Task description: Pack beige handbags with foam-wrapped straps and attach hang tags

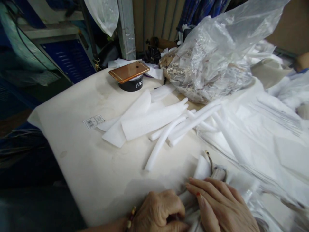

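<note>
My left hand [160, 209] is at the bottom middle, its fingers curled in; what they hold, if anything, is hidden. My right hand [222, 201] lies flat beside it, fingers stretched out over a greyish, cloth-like bundle [195, 220]. From under the right fingertips rise a white foam-like piece [202, 166], a thin cord with a gold-coloured tip [209, 158] and a pale rolled end [219, 173]. Most of the bundle is covered by both hands. Farther up the table lie several white foam sticks [165, 137] and curled white sheets [152, 124].
A gold phone [129, 71] rests on a black roll [131, 84] at the back of the white-covered table [96, 174]. Near it are a barcode label [93, 121] and a large clear plastic bag [205, 64] of tagged strings. White sheets [256, 129] are piled at the right.
</note>
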`<state>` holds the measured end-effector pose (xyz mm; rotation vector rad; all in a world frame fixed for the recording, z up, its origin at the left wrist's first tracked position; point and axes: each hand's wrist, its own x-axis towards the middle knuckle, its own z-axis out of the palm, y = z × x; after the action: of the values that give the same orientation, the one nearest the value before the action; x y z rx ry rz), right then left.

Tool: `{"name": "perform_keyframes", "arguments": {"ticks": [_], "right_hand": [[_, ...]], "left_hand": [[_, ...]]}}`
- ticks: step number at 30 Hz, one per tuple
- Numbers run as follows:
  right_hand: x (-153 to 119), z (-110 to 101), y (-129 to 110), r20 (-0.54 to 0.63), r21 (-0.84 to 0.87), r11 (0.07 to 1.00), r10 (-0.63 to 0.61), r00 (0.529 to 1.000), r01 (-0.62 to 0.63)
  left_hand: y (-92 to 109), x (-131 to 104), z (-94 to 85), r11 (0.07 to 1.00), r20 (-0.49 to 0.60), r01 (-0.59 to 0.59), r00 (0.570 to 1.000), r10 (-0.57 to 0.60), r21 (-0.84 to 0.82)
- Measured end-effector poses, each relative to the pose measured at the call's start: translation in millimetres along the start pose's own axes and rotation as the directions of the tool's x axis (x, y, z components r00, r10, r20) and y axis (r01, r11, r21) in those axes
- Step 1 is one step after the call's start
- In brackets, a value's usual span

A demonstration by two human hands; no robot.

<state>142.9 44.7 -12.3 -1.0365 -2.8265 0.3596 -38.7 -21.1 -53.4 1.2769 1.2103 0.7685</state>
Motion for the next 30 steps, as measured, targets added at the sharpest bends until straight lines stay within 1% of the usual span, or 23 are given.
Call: {"name": "perform_keyframes", "arguments": {"ticks": [2, 5, 7, 9, 12, 15, 17, 19, 21, 23, 24, 26, 28, 30], "right_hand": [[1.8, 0.8, -2.0, 0.001, 0.013, 1.000, 0.026, 1.000, -0.026], [5.7, 1.0, -9.5, 0.020, 0.046, 0.996, 0.080, 0.997, -0.081], [8.3, 1.4, -15.1, 0.001, 0.072, 0.990, 0.122, 0.993, -0.122], [10.5, 2.9, -19.4, -0.064, 0.107, 0.981, 0.168, 0.984, -0.160], [12.9, 6.6, -22.9, -0.154, 0.168, 0.965, 0.229, 0.961, -0.203], [13.4, 8.8, -24.4, -0.132, 0.189, 0.959, 0.237, 0.962, -0.210], [13.2, 8.2, -25.4, -0.112, 0.186, 0.955, 0.256, 0.960, -0.232], [12.8, 6.0, -26.1, -0.092, 0.167, 0.952, 0.274, 0.957, -0.256], [12.3, 3.5, -26.3, -0.072, 0.134, 0.956, 0.271, 0.960, -0.260], [11.5, 2.6, -25.8, -0.071, 0.105, 0.960, 0.268, 0.961, -0.260], [11.2, 3.1, -25.3, -0.089, 0.095, 0.961, 0.267, 0.960, -0.259], [11.7, 4.9, -24.3, -0.143, 0.092, 0.961, 0.273, 0.951, -0.262], [13.9, 4.3, -23.8, -0.184, 0.125, 0.953, 0.296, 0.937, -0.276], [15.3, -3.9, -24.4, -0.206, 0.182, 0.939, 0.328, 0.922, -0.293]], "left_hand": [[11.6, 8.2, 2.5, 0.997, 0.000, 0.057, 0.998, -0.057, 0.046], [30.9, 18.2, 1.2, 0.986, 0.065, 0.148, 0.986, -0.153, 0.076], [39.8, 16.3, -2.6, 0.982, 0.067, 0.163, 0.983, -0.170, 0.096], [42.7, 8.3, -7.9, 0.980, 0.026, 0.159, 0.986, -0.163, 0.117], [36.4, -2.8, -13.3, 0.987, -0.010, 0.133, 0.991, -0.132, 0.088], [26.4, -1.6, -7.0, 0.997, -0.034, 0.033, 0.999, -0.030, 0.075], [21.5, 4.5, 2.8, 0.994, -0.040, 0.036, 0.999, -0.032, 0.103], [18.3, 12.2, 12.5, 0.986, -0.025, 0.097, 0.995, -0.095, 0.138], [15.7, 19.9, 18.2, 0.972, 0.011, 0.168, 0.985, -0.172, 0.162], [13.0, 27.1, 19.0, 0.964, 0.038, 0.209, 0.975, -0.218, 0.164], [11.7, 30.3, 17.9, 0.964, 0.050, 0.216, 0.973, -0.226, 0.155], [10.1, 35.1, 14.4, 0.976, 0.076, 0.181, 0.979, -0.191, 0.119], [10.9, 37.8, 10.9, 0.988, 0.126, 0.135, 0.982, -0.144, 0.077], [14.6, 38.0, 8.5, 0.993, 0.168, 0.112, 0.979, -0.118, 0.046]]}}
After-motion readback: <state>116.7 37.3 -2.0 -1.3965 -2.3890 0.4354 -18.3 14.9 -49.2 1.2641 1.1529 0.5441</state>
